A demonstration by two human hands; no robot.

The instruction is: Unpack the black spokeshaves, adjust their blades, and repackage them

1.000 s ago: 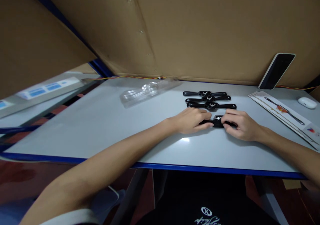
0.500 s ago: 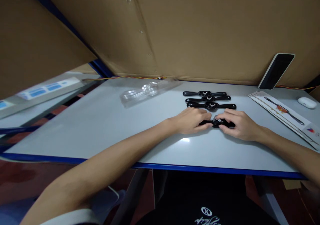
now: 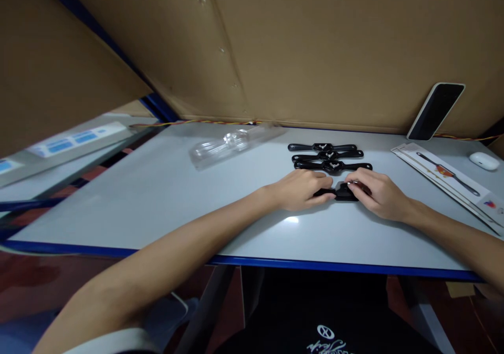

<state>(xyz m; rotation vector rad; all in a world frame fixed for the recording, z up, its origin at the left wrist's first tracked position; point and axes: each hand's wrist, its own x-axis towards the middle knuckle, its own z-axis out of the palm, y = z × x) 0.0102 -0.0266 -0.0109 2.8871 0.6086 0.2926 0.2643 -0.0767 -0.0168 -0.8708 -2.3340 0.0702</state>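
Observation:
A black two-handled tool (image 3: 345, 192) lies on the grey-white table. My left hand (image 3: 305, 189) is closed round its left handle. Over the tool's right side, my right hand (image 3: 378, 194) pinches a small part with a light tip; the fingers cover most of it, and I cannot make out what it is. Just behind my hands, three similar black tools lie in a row, one behind another: the nearest (image 3: 333, 167), the middle one (image 3: 327, 156) and the farthest (image 3: 323, 147).
Clear plastic packaging (image 3: 236, 143) lies left of the tools. On the right are printed cards (image 3: 449, 178), a phone (image 3: 436, 111) leaning on the cardboard wall, and a white case (image 3: 484, 161). The table's blue edge (image 3: 299, 262) runs along the front.
My right thumb and fingers have lifted slightly from the tool's middle, with a small part now between them. More of the tool's black centre shows. My left hand has not moved.

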